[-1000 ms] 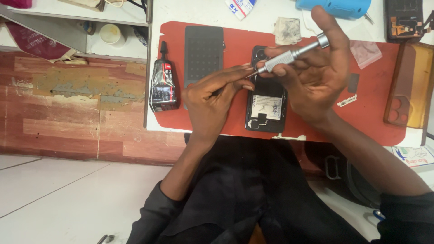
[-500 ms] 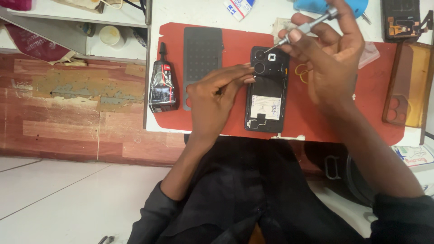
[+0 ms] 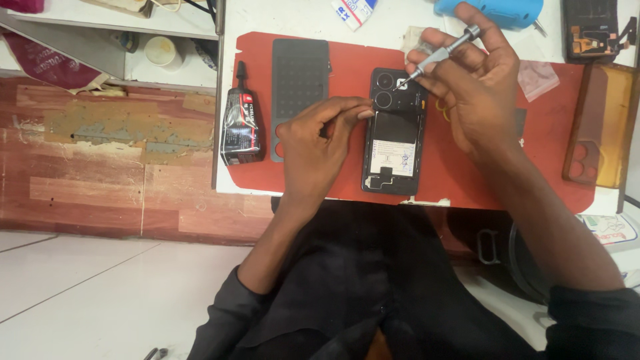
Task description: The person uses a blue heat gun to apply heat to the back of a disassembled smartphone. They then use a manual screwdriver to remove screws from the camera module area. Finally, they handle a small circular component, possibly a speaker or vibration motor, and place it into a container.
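Observation:
A black phone (image 3: 395, 143) with its back cover off lies on a red work mat (image 3: 467, 173). My right hand (image 3: 477, 87) holds a small silver screwdriver (image 3: 440, 55), its tip touching the phone's top near the camera lenses. My left hand (image 3: 317, 147) rests on the mat beside the phone, fingers pinched together with fingertips touching its left edge by the lower lens; whether they hold something tiny is not visible.
A dark grey screw-tray panel (image 3: 300, 87) lies left of the phone, and a black glue tube (image 3: 240, 123) at the mat's left edge. A brown phone case (image 3: 603, 130) sits at right, a blue tool (image 3: 497, 10) and circuit part (image 3: 587, 30) at the back.
My right hand brought the screwdriver from above my left fingers back and down onto the phone's top. My left hand lowered to the phone's left edge.

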